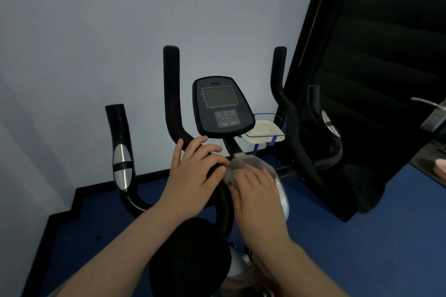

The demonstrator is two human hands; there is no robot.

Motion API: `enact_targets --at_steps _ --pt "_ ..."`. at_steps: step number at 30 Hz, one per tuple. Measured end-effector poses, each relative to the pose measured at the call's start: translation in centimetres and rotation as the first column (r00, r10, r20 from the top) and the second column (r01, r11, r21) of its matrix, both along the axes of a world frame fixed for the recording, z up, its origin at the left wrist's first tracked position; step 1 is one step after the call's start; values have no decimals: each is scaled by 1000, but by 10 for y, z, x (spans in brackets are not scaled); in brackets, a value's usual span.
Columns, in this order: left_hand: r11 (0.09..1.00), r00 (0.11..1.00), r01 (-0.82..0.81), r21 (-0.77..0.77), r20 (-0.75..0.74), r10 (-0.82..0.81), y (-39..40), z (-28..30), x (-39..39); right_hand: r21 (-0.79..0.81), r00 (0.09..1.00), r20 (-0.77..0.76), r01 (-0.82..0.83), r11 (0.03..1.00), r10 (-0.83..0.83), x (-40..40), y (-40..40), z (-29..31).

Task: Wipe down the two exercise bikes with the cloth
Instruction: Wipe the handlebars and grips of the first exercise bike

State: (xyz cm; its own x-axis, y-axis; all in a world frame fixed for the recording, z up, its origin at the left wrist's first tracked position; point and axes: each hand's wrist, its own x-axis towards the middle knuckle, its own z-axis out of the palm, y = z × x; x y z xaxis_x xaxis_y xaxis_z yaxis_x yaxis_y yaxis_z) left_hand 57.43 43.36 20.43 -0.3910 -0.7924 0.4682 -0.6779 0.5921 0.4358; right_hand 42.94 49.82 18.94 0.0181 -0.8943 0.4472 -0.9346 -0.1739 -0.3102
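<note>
grey cloth point(243, 167), crumpled, lies on the bike's central column just below the console point(223, 109), pressed under the right hand point(258, 190); that hand's fingers point(243, 176) lie flat and close together over the cloth, curling round nothing. left hand point(195, 173) rests on the black handlebar point(172, 94) where it bends toward the column, fingers slightly spread and laid over the bar, thumb side hidden. exercise bike point(282, 198): black and silver frame, dark console with a blank grey screen and a block of buttons too small to read; two upright black foam grips, two lower side grips, the left one point(121, 152) bearing silver oval pads. black saddle point(190, 258) at lower centre, partly covered by the left forearm. behind the console, a cream tray point(264, 132) in a blue wire holder, its near edge hidden by the console. pale blue-grey wall point(96, 31) behind; blue floor point(362, 248) with black skirting. dark slatted panel point(386, 55) at right, detail lost in shadow. at the right edge, part of another machine point(434, 116) and a pink object point(439, 166), both cut off and hard to identify. lower frame and pedals are blocked by the arms.
</note>
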Motion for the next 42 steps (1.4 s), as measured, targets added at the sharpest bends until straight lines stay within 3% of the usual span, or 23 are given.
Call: enact_targets --at_steps 4,9,14,18,20,25,29,35,40,42 --pt "1000 1000 -5 -6 2 5 -1 -2 0 68 1000 -3 -7 998 7 1 -18 12" --pt "1000 1000 -3 -14 5 3 -2 -3 1 -77 1000 -3 -30 997 30 -8 18 3" --pt "1000 1000 -8 -19 -4 8 -1 -2 0 73 999 0 -40 997 40 -9 -13 14" --pt "1000 1000 7 -21 1 -7 -1 -2 1 -29 986 158 -43 999 47 -3 6 -4" --pt "1000 1000 2 -14 6 -1 -1 -2 1 -58 995 88 -44 997 49 -9 10 -6" --pt "1000 1000 -6 -9 17 7 0 0 0 94 1000 24 -9 995 6 -1 -16 16" --pt "1000 1000 -5 -11 19 5 1 0 1 -2 999 36 -29 1000 29 -4 14 3" --pt "1000 999 -26 -16 21 26 0 0 -1 175 999 -19 -42 984 46 -4 -12 15" --pt "999 999 -27 -20 20 27 0 -1 -1 62 998 -61 -26 998 30 -9 10 11" --pt "999 999 -34 -19 12 35 -1 -1 -2 103 998 -51 -26 994 31 -9 -2 18"
